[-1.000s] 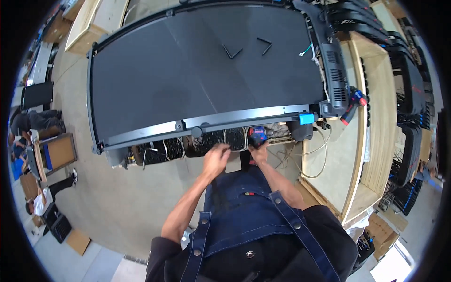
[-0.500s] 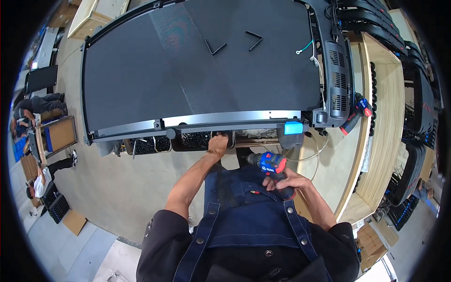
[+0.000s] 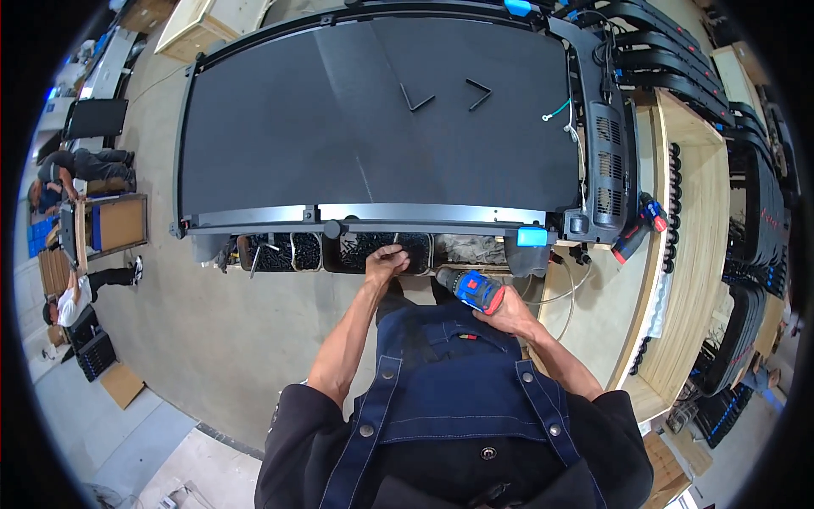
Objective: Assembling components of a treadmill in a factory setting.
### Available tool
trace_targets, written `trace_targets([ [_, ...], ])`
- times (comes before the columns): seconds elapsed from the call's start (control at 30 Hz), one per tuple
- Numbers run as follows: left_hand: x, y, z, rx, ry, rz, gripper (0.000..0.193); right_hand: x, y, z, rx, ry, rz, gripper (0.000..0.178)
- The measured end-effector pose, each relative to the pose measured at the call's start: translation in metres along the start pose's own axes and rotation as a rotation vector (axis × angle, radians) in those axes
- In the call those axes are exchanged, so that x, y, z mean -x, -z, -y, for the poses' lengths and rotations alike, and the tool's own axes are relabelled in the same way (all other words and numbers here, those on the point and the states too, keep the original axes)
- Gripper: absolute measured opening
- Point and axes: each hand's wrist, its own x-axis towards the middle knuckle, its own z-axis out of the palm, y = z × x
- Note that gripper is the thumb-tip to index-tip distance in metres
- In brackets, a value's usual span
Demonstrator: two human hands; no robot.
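Note:
My left hand is at the near edge of a dark bin of small black fasteners, probably screws. Its fingers are pinched together, and what they hold, if anything, is too small to make out. In my right hand is a blue, black and red cordless drill, gripped by its handle, its chuck pointing left and forward toward the bins. Over the bins stretches a treadmill deck with a black belt and a silver side rail. Two black L-shaped bars lie on the belt.
More bins of fasteners sit left of my hand, and a bin of pale pieces to its right. A second drill rests by a wooden crate on the right. A loose hose hangs nearby. Other people work far left.
My left hand has drawn back from inside the bin to its near edge. The drill has swung up and turned in my right hand. The whole view has shifted slightly.

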Motion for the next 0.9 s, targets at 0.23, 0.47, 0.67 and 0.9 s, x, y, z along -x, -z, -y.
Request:
trace_targets([
  [0.23, 0.092, -0.022, -0.061, 0.535, 0.12, 0.262, 0.037, 0.006, 0.021, 0.041, -0.182, 0.2, 0.012, 0.038],
  [0.47, 0.138, -0.039, -0.101, 0.625, -0.074, 0.46, 0.035, 0.021, 0.047, 0.087, -0.53, 0.194, 0.148, 0.047],
  [0.67, 0.144, -0.052, -0.119, 0.551, -0.12, 0.465, 0.032, 0.022, 0.057, 0.084, -0.546, 0.19, 0.16, 0.051],
  [0.9, 0.162, -0.09, -0.154, 0.056, -0.553, 0.208, 0.032, 0.032, 0.062, 0.08, -0.668, 0.188, 0.085, 0.053],
])
